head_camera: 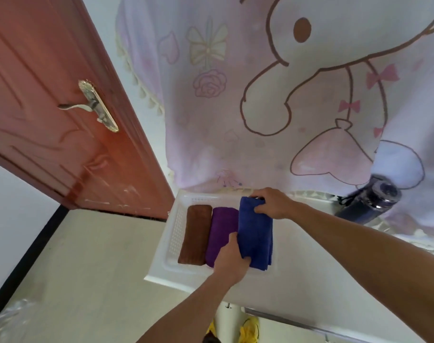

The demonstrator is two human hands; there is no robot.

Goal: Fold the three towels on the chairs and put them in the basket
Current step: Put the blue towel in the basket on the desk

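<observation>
**Last towel going in: how I'd seat it**

So this looks like towel 3 of 3. The blue towel is folded and held at both ends: the right hand pinches the far end, the left hand grips the near end, fingers curled under the edge. It sits at the right side of the white basket, partly over the rim there, touching the purple towel just left of the left hand's grip. The brown towel lies further left, already flat.

My take: lower both ends together so the fold doesn't spring open, nudge it leftward against the purple one until it clears the rim, then let go of the near end first and smooth with the far hand.

The basket rests on a white tabletop. Beyond the right hand's grip hangs a pink cartoon-print cloth, with a dark bottle off to the right. A reddish-brown door stands left, pale floor below.
</observation>
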